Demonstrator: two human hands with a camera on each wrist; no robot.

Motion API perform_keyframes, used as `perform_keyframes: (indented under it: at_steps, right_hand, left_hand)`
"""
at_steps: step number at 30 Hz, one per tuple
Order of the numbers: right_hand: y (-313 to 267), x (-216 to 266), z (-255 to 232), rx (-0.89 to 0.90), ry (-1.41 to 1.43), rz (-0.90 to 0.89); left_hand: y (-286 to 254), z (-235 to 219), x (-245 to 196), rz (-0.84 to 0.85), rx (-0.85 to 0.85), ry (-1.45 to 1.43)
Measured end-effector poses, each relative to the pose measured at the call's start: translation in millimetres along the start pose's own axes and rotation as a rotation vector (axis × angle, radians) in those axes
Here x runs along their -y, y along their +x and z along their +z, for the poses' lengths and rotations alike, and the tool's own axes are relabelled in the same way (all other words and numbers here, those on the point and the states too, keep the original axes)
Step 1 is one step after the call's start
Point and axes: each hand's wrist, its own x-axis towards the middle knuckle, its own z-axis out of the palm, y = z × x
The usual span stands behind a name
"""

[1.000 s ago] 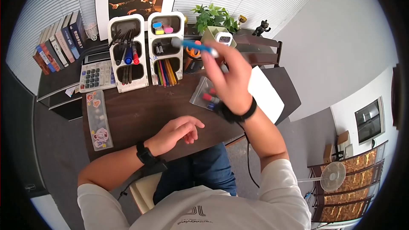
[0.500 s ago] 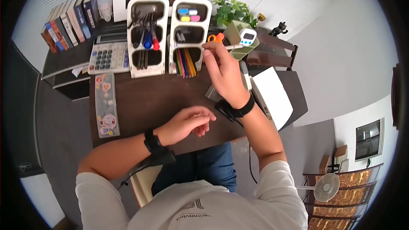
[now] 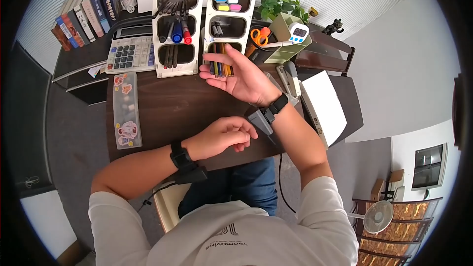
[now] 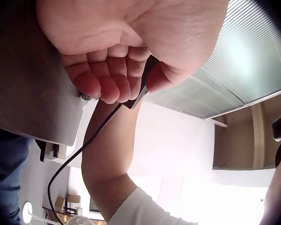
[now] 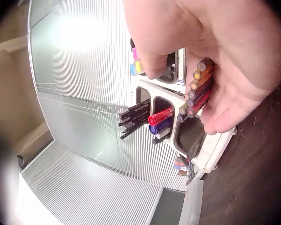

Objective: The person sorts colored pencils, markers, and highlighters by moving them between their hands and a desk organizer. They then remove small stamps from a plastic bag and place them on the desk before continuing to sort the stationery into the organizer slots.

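The right hand (image 3: 244,76) is at the lower compartment of the right white organizer (image 3: 209,19), its fingers extended around the ends of several coloured pens (image 3: 221,68). In the right wrist view these pens (image 5: 195,86) lie against the right hand (image 5: 225,70), their ends pointing out between its spread digits; a firm grip is not apparent. Over the desk's front part hovers the left hand (image 3: 219,138), fingers loosely curled, holding nothing visible. The left wrist view shows the left hand (image 4: 126,47) with bent fingers and no object in them.
The left organizer (image 3: 157,69) holds black, blue and red pens. A calculator (image 3: 130,54) and sticker-covered case (image 3: 127,113) are at the left. Orange scissors (image 3: 258,37), a green holder (image 3: 281,32), a stapler (image 3: 291,81) and white paper (image 3: 322,108) occupy the right side.
The right hand, which held a blue pen-like object one second ago, has let it go and moved to the coloured pens, its fingers spread. The left hand stays loosely curled. The head view has shifted.
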Motion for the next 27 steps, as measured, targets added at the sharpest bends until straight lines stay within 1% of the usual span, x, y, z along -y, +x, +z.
perform_keyframes:
  at_steps: [1,2,4,5,6,7,8,10,11,12,13,14,15,16,17,18,20,21,23,24,25,26,27]
  right_hand:
    - [-2.3,-1.8,1.6,-0.046,0.055,-0.014]
    - [-7.8,-2.9,2.6,-0.048,0.06,-0.013]
    - [-30.8,-4.5,7.6,-0.091,0.005,-0.053]
    - [-52.5,-3.5,13.5,-0.112,-0.005,-0.075]
    - [-70.0,-6.8,7.6,-0.122,-0.02,-0.078]
    - [-93.2,-7.9,9.4,-0.172,-0.013,-0.085]
    - [-116.8,-11.0,11.6,-0.22,-0.009,-0.092]
    - [-157.1,-30.1,7.8,-0.15,-0.086,-0.235]
    - [-173.9,-43.7,3.6,-0.095,-0.132,-0.288]
    - [-189.1,-60.4,-2.0,-0.037,-0.172,-0.344]
    - [-206.0,-75.9,-6.5,0.001,-0.139,-0.341]
    - [-219.5,-93.9,-8.6,0.042,-0.102,-0.341]
    - [-228.7,-116.6,-7.3,0.041,0.004,-0.344]
    - [-234.9,-135.1,-3.9,0.039,0.112,-0.348]
    - [-238.6,-151.1,-3.0,-0.003,0.098,-0.35]
    - [-238.9,-161.8,-2.9,-0.034,0.012,-0.3]
    - [-238.1,-176.0,8.7,-0.238,-0.093,-0.083]
    - [-236.4,-186.5,4.9,-0.21,-0.171,-0.119]
    - [-233.8,-191.0,5.3,-0.195,-0.102,-0.115]
    - [-232.4,-189.0,5.7,-0.182,-0.056,-0.105]
    - [-230.8,-187.1,5.1,-0.187,-0.048,-0.109]
    - [-228.5,-185.3,4.7,-0.196,-0.031,-0.156]
    - [-226.2,-183.2,4.2,-0.203,-0.015,-0.205]
  left_hand:
    - [0.3,-0.6,0.8,-0.011,0.013,-0.009]
    - [0.8,-0.8,1.1,-0.016,0.013,-0.01]
    - [1.2,-0.9,3.5,-0.017,0.01,-0.005]
    - [0.7,-0.8,3.6,-0.035,0.017,-0.016]
    - [0.7,-1.7,1.8,-0.071,0.0,-0.063]
    - [1.8,-2.7,2.9,-0.105,-0.02,-0.111]
    - [5.1,-4.2,9.1,-0.113,-0.069,-0.232]
    - [4.5,-6.7,8.0,0.026,-0.077,-0.51]
    - [6.5,-14.3,12.2,0.017,-0.12,-0.587]
    - [7.8,-14.6,3.0,-0.007,-0.17,-0.6]
    - [9.4,-15.8,-1.5,0.011,-0.209,-0.595]
    - [10.5,-17.8,-4.6,0.027,-0.25,-0.586]
    - [11.6,-21.2,-7.3,0.001,-0.265,-0.57]
    - [13.5,-24.3,-9.5,0.023,-0.34,-0.523]
    - [16.9,-27.4,-11.2,0.044,-0.41,-0.473]
    - [19.9,-33.1,-13.0,0.087,-0.413,-0.485]
    - [29.2,-45.5,-15.5,0.127,-0.454,-0.526]
    - [31.7,-47.3,-14.8,0.093,-0.444,-0.519]
    - [35.5,-51.5,-14.4,0.223,-0.506,-0.537]
    - [34.3,-51.0,-13.9,0.229,-0.47,-0.539]
    - [29.7,-51.2,-14.5,0.196,-0.377,-0.561]
    - [23.4,-49.6,-14.8,0.164,-0.287,-0.581]
    - [15.6,-43.0,-14.9,0.157,-0.286,-0.575]
